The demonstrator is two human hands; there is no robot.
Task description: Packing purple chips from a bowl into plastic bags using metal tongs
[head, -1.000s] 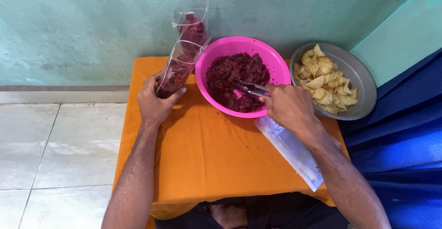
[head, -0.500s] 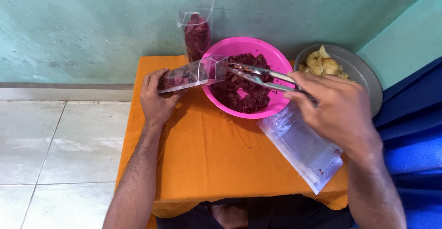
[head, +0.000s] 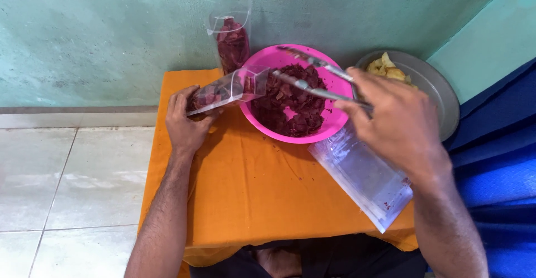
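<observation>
Clamped in the right hand (head: 399,124), metal tongs (head: 312,79) gape above the pink bowl (head: 335,124); the left hand (head: 187,119) grips the tilted clear bag (head: 226,91) just beside them. Keeping the bag's mouth over the bowl should catch spills.

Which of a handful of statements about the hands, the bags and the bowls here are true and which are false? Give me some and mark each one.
1. The left hand holds a clear bag tilted toward the pink bowl. True.
2. The right hand holds a spoon. False: it holds metal tongs over the bowl.
3. The pink bowl holds dark red chips. True.
4. The grey dish at the right holds dark red chips too. False: it holds pale yellow chips.
5. A filled bag stands upright against the wall behind the bowl. True.
6. The table is covered with a blue cloth. False: the cloth is orange.
</observation>
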